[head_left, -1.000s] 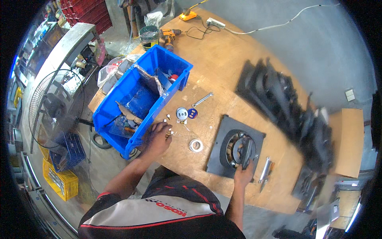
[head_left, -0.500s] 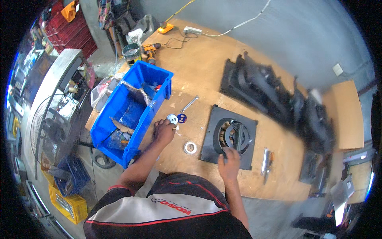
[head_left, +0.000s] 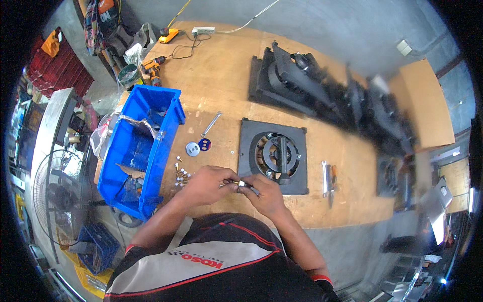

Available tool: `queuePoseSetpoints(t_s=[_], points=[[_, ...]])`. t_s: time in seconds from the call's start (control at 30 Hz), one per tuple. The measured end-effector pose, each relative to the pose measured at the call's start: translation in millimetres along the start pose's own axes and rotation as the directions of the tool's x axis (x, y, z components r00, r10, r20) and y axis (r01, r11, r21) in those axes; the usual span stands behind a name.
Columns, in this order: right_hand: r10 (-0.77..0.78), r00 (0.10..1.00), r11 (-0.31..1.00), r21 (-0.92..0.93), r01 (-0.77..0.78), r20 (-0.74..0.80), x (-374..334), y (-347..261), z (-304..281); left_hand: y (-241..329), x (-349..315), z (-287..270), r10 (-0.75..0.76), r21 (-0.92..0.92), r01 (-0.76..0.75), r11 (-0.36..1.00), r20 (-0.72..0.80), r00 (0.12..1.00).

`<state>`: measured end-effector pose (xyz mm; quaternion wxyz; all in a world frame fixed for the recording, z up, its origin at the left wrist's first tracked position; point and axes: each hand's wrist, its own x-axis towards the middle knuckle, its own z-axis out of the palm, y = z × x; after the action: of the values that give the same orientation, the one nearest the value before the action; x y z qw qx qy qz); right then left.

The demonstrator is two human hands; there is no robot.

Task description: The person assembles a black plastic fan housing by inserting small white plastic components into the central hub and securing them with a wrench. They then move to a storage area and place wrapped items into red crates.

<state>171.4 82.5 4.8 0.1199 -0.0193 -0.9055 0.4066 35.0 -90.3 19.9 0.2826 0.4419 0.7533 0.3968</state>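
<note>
My left hand (head_left: 209,183) and my right hand (head_left: 266,194) meet over the near edge of the wooden table (head_left: 226,75). Together they pinch a small metal part (head_left: 242,184); its exact kind is too small to tell. Just beyond my right hand lies a square black fan housing (head_left: 274,156) with a round opening. Several small white-headed screws (head_left: 181,173) are scattered left of my left hand. A grey disc (head_left: 192,149) and a blue disc (head_left: 205,145) lie farther back, beside a wrench (head_left: 211,124).
A blue plastic bin (head_left: 143,151) with bagged parts stands at the left table edge. Stacked black housings (head_left: 322,95) fill the back right. Hand tools (head_left: 328,177) lie right of the square housing. A cordless drill (head_left: 153,68) and power strip (head_left: 203,31) sit far back. A floor fan (head_left: 60,191) stands left.
My left hand left the screws by the bin and my right hand left the housing; both came together at the table's near edge on a small part. The ring seen earlier is gone from the table.
</note>
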Motion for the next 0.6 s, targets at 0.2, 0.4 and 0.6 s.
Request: queuePoseSetpoints(t_s=[0.2,0.4,0.6], points=[[0.164,0.986,0.977,0.141,-0.158,-0.035,-19,5,12,-5,2,17,0.198,0.253,-0.183,0.950,-0.037,0.979],[0.274,0.962,0.940,0.212,-0.266,-0.006,-34,24,27,-24,-1,39,0.406,0.356,-0.348,0.867,-0.101,0.908],[0.309,0.950,0.902,0.300,-0.311,0.056,-33,30,32,-28,-4,32,0.372,0.334,-0.348,0.876,-0.007,0.928]])
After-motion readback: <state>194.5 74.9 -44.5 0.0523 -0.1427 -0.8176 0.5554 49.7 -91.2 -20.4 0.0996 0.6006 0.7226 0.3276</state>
